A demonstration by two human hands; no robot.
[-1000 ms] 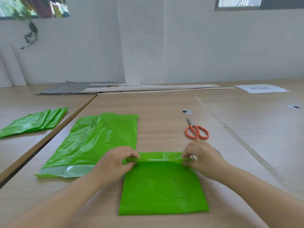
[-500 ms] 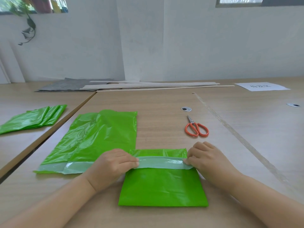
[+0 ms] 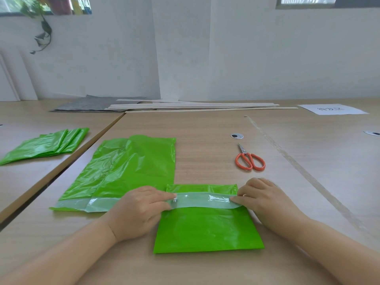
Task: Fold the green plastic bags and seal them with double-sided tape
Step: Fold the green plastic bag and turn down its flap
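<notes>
From the head view we are looking down on a smooth wood-grain worktop. Near its front edge a folded green bag is lying flat, a crisp, slick rectangle. A glossy strip, translucent and wrinkled, is running across the bag's upper part. Our left hand is pinching the strip's left end between curled fingers and thumb. Our right hand is pressing its right end with flat, relaxed fingers, gripping nothing.

Touching the folded bag's far left corner, an unfolded green bag is spreading out, crinkled and shiny. Orange-handled scissors are lying closed beyond our right hand, well apart from it. Bare worktop is stretching between the bags and the far edge, where thin pale slats are lying.
</notes>
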